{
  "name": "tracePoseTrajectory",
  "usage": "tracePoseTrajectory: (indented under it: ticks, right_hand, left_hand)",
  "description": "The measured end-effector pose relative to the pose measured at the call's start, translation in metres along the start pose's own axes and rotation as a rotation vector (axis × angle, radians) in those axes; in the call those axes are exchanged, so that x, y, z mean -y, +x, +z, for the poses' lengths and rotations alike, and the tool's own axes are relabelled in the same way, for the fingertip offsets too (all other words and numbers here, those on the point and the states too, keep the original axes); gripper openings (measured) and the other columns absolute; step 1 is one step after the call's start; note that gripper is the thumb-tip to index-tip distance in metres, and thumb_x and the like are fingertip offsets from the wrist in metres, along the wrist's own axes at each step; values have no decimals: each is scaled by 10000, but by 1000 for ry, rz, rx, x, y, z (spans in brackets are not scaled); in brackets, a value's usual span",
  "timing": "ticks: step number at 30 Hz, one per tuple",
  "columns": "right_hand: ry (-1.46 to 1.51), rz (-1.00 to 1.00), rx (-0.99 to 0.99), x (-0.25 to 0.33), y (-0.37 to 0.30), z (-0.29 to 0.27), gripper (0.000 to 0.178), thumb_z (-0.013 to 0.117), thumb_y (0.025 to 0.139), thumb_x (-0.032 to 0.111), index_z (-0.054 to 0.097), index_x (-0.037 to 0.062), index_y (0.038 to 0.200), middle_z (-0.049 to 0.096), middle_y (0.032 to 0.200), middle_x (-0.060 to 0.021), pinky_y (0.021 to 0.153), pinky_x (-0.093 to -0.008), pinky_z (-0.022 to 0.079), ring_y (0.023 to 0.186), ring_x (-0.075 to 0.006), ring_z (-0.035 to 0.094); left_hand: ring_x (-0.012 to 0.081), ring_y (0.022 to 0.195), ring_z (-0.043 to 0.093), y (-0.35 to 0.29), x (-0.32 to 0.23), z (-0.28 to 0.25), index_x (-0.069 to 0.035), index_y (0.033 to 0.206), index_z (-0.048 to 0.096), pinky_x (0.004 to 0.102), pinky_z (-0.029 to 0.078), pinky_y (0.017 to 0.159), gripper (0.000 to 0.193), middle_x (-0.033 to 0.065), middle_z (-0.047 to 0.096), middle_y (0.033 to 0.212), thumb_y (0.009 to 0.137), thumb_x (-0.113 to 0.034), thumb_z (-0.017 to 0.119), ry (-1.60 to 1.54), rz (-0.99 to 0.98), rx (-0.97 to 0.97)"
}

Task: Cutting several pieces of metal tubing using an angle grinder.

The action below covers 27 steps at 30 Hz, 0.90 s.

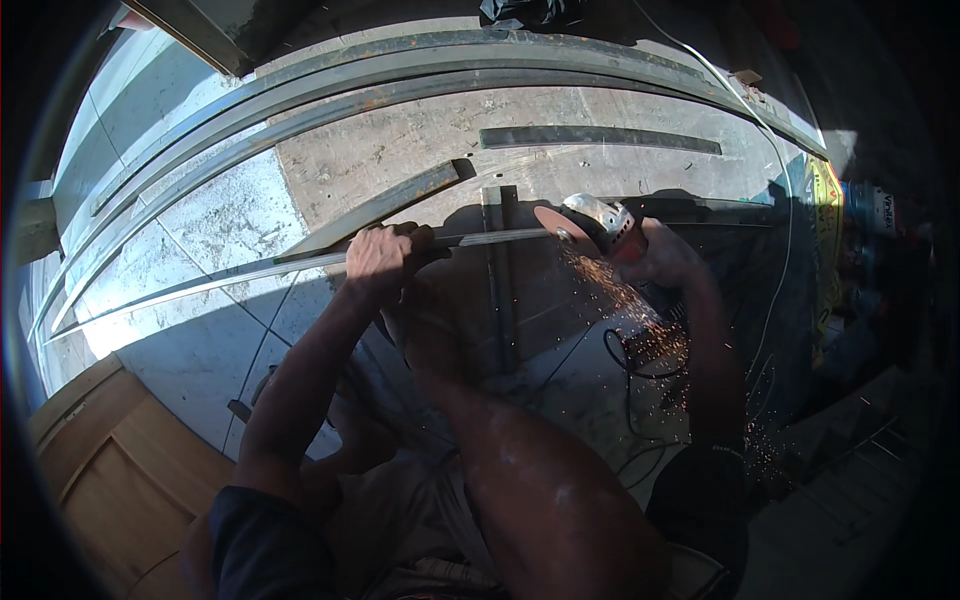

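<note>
My right hand [668, 256] is wrapped round an angle grinder [607, 222] with a pale metal head and a red-orange body. Its reddish disc [562, 224] meets a long thin metal bar [215, 281], and orange sparks spray down and to the right. My left hand [378, 260] is closed over the same bar, left of the disc. Just below that hand is my foot, close to the bar; whether it presses on it I cannot tell. A short metal bar [495, 270] lies crosswise under the long one. Shadow hides part of the grinder's rear.
Several long metal bars [330, 88] curve across the far floor. Shorter pieces lie nearer: an angled bar [400, 203] and a dark strip [600, 138]. A pale cable [785, 215] runs down the right side. A wooden panel [125, 465] is at the lower left.
</note>
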State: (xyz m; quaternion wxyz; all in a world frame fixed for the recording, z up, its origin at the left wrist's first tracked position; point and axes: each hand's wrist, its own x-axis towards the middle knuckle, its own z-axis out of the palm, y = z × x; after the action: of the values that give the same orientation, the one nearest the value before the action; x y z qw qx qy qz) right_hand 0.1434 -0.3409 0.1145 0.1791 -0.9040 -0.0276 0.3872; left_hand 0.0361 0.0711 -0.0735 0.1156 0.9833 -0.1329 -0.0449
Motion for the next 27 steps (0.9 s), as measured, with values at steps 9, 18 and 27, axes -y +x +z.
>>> tracePoseTrajectory:
  ticks: [9,18,27]
  right_hand:
    - [213,-60,5,-6,-4,12,655,925,549,239,646,6,1093,696,982,-99,824,-347,521,910,-195,661]
    - [301,-70,-4,-9,-4,17,696,942,566,246,624,-2,1134,683,1025,-92,835,-350,521,938,-207,655]
    - [156,-87,4,-6,2,16,688,953,557,277,638,-15,1095,691,981,-127,805,-366,527,898,-240,669]
  left_hand:
    - [238,894,666,1,-2,-8,-275,1215,699,396,473,780,338,-16,692,1223,962,-447,555,-3,-35,109]
    - [246,796,671,4,-13,-30,-248,1102,726,407,479,740,422,-33,716,1055,858,-585,656,-101,-36,81]
    - [210,670,607,-4,-4,-9,-286,1106,724,375,448,636,371,-30,709,955,840,-543,704,116,62,-144]
